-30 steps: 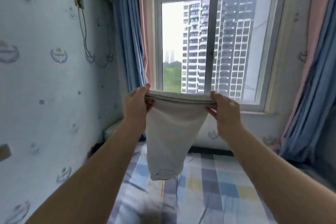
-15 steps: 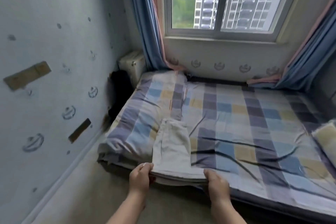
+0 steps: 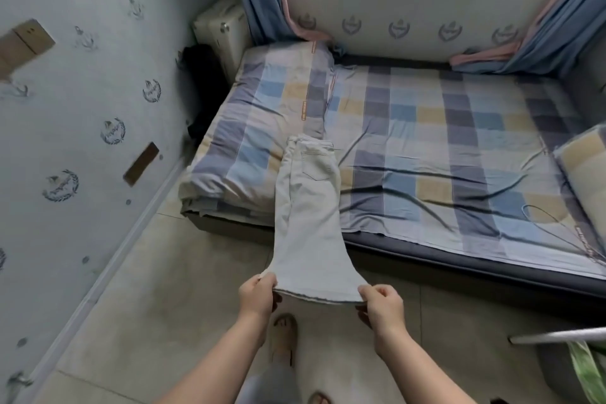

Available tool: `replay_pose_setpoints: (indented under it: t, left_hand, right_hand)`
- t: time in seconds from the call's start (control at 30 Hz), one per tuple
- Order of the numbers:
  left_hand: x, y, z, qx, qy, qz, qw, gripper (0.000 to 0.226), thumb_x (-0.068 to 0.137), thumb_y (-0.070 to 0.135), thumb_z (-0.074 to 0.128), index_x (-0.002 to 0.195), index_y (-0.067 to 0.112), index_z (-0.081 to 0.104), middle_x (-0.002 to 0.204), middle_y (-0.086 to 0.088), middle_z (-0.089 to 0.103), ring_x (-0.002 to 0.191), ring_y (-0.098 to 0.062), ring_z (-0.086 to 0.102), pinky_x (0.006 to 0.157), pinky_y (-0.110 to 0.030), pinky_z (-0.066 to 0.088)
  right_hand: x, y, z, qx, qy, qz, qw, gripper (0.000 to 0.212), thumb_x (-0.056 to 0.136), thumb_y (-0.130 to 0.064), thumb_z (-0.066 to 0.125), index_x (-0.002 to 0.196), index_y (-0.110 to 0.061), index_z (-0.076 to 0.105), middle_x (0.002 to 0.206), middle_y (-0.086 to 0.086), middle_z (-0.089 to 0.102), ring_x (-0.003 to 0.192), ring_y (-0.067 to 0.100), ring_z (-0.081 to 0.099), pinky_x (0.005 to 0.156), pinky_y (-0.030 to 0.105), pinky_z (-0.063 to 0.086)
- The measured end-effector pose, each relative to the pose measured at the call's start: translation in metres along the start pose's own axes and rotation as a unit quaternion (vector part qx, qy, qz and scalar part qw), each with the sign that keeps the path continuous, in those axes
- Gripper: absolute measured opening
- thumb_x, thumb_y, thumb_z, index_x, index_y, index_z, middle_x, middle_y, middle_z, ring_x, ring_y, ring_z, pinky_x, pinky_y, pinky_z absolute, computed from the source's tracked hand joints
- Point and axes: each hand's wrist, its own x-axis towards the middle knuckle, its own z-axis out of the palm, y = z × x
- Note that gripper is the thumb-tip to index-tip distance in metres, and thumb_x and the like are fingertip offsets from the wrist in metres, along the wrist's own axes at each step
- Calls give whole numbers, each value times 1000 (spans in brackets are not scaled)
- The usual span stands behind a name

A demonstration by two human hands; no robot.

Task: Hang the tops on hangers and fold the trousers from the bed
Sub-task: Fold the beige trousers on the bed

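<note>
Pale, off-white trousers (image 3: 310, 207) lie stretched out, folded lengthwise leg on leg. Their waist end with a back pocket rests on the checked bed (image 3: 459, 147), and the flared leg ends reach out over the floor toward me. My left hand (image 3: 257, 293) pinches the left corner of the hem. My right hand (image 3: 380, 303) pinches the right corner. Both hands hold the hem taut in front of the bed's near edge.
A folded checked quilt (image 3: 262, 128) lies on the bed's left end, under the trousers' waist. A pillow (image 3: 587, 170) sits at the right. A wire hanger (image 3: 557, 223) lies on the sheet near it. The wall is close on the left, and a metal rail (image 3: 557, 336) with green fabric is at lower right.
I held the trousers up before the window, then lowered them onto the bed. Since then I have pulled the hem back toward me, so the trousers now lie stretched out over the bed's edge.
</note>
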Motion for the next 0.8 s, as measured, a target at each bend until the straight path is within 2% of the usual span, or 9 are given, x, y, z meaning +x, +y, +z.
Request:
replay_pose_setpoints:
  t: [0.07, 0.13, 0.23, 0.3, 0.37, 0.43, 0.57, 0.63, 0.8]
  left_hand:
    - [14, 15, 7, -9, 6, 11, 1000, 6, 87, 2, 54, 89, 7, 57, 69, -11, 48, 54, -22, 45, 56, -30, 32]
    - [32, 35, 18, -31, 13, 24, 999, 11, 89, 4, 55, 100, 5, 55, 72, -12, 54, 54, -21, 49, 57, -30, 38]
    - [67, 68, 38, -70, 3, 58, 996, 31, 90, 7, 54, 118, 19, 51, 91, -10, 63, 57, -18, 53, 60, -32, 44]
    - [97, 92, 52, -63, -3, 77, 995, 24, 90, 11, 54, 112, 20, 58, 92, -9, 64, 59, -17, 57, 60, -32, 44]
    - [130, 119, 67, -46, -7, 83, 995, 10, 90, 13, 55, 95, 13, 64, 89, -9, 65, 65, -18, 60, 61, -31, 43]
    - [167, 146, 85, -48, -11, 82, 995, 10, 92, 18, 58, 86, 12, 65, 87, -9, 67, 72, -20, 63, 63, -32, 43]
    - [241, 206, 122, -45, -26, 78, 996, 25, 95, 43, 59, 93, 20, 69, 98, -2, 72, 91, -21, 66, 75, -37, 47]
    - [283, 238, 141, -32, -38, 66, 997, 28, 98, 46, 56, 100, 22, 71, 103, 0, 74, 95, -19, 66, 74, -36, 46]
    - [395, 297, 190, -30, -63, 55, 996, 33, 105, 34, 47, 113, 13, 71, 104, -5, 77, 77, 0, 71, 68, -23, 45]
  right_hand:
    - [11, -17, 8, 14, 11, -24, 1000, 22, 88, -6, 66, 108, -5, 55, 98, 13, 58, 76, 26, 56, 68, 38, 50]
    - [27, -38, 18, 30, 9, -49, 998, 28, 89, -4, 64, 115, -14, 58, 107, 8, 60, 81, 26, 59, 71, 38, 52]
    - [57, -78, 38, 14, -15, -75, 997, 18, 89, -1, 61, 92, -14, 73, 94, 8, 69, 81, 22, 60, 68, 30, 48]
    - [81, -107, 56, 24, -24, -77, 996, 18, 89, -1, 62, 81, -11, 74, 88, 11, 70, 83, 24, 61, 71, 32, 47]
    - [107, -136, 73, 33, -30, -76, 996, 12, 90, -5, 64, 84, -10, 74, 88, 11, 69, 83, 25, 61, 75, 37, 48]
    - [139, -165, 92, 22, -37, -81, 996, 7, 91, -10, 66, 92, -9, 73, 91, 10, 69, 84, 23, 60, 75, 37, 46]
    - [205, -229, 138, -4, -64, -84, 994, 20, 87, -15, 76, 105, -10, 71, 96, 6, 71, 88, 19, 63, 75, 34, 45]
    - [242, -258, 163, -3, -70, -73, 995, 26, 86, -10, 76, 110, -10, 68, 96, 3, 72, 86, 15, 64, 73, 30, 46]
    - [347, -310, 224, -46, -81, -71, 993, 29, 87, 7, 64, 107, -14, 67, 100, -5, 75, 93, 8, 66, 76, 20, 48]
